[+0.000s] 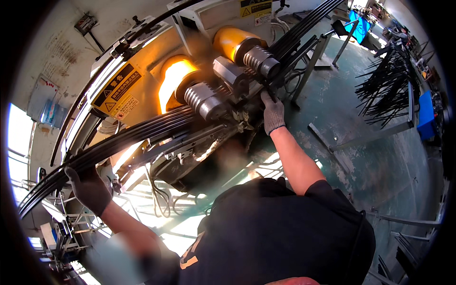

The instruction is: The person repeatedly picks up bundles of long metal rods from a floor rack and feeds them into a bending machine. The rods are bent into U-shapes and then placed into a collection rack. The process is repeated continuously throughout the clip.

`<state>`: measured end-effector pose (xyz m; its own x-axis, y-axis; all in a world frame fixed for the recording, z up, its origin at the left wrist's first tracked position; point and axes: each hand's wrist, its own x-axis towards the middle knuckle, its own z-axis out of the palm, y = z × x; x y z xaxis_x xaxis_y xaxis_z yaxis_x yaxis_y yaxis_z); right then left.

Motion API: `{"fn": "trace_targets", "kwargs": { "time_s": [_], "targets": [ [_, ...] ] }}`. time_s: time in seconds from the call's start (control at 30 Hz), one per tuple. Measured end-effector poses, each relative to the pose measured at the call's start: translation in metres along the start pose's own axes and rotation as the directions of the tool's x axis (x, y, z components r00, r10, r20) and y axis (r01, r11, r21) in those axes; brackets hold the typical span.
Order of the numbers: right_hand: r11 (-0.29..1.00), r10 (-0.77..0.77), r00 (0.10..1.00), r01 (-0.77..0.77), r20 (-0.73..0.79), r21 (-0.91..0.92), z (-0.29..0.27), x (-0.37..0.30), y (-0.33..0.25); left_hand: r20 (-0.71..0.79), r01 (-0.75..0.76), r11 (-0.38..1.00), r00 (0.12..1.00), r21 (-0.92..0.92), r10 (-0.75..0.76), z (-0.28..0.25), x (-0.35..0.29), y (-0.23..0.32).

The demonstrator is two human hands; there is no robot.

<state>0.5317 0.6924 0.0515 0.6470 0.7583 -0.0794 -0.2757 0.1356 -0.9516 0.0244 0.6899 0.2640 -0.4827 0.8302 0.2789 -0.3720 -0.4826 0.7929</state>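
A bundle of long dark metal rods runs slantwise through a machine, past two ridged steel rollers. At the left part of the bundle, my left hand, in a dark glove, grips the rods from below; its thumb shows and the other fingers are mostly hidden. My right hand, in a grey knit glove, reaches up beside the right-hand ridged roller. Its fingers are closed in shadow by the rods, and what they grip is hard to make out. A steel hexagonal block sits between the rollers.
Yellow housings back the rollers, with a warning label on the machine. To the right, a pile of dark rods rests by a metal frame on the green floor. Cables hang under the machine.
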Motion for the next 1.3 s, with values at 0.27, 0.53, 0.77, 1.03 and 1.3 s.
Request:
{"fn": "trace_targets", "kwargs": {
  "time_s": [0.27,0.53,0.77,1.03,1.3],
  "targets": [
    [0.975,0.224,0.974,-0.224,0.026,-0.005,0.045,0.021,-0.017,0.273,-0.153,0.969,0.957,0.192,0.098,0.11,0.02,0.021],
    [0.73,-0.293,0.84,0.506,0.457,-0.46,0.025,0.118,0.072,0.523,-0.448,0.768,0.834,0.457,0.175,0.226,0.017,0.001],
    [0.901,0.021,0.883,-0.22,0.469,0.374,0.045,0.097,0.043,0.754,-0.612,0.667,0.647,0.425,0.114,0.296,0.017,-0.033],
    [0.955,-0.24,0.91,0.284,0.338,-0.087,0.037,0.094,0.034,0.729,-0.565,0.679,0.681,0.468,0.064,0.307,0.013,-0.036],
    [0.75,0.114,0.945,-0.283,0.305,0.598,0.048,0.12,0.048,0.473,-0.374,0.754,0.876,0.54,0.095,0.345,-0.067,-0.022]
  ]
}}
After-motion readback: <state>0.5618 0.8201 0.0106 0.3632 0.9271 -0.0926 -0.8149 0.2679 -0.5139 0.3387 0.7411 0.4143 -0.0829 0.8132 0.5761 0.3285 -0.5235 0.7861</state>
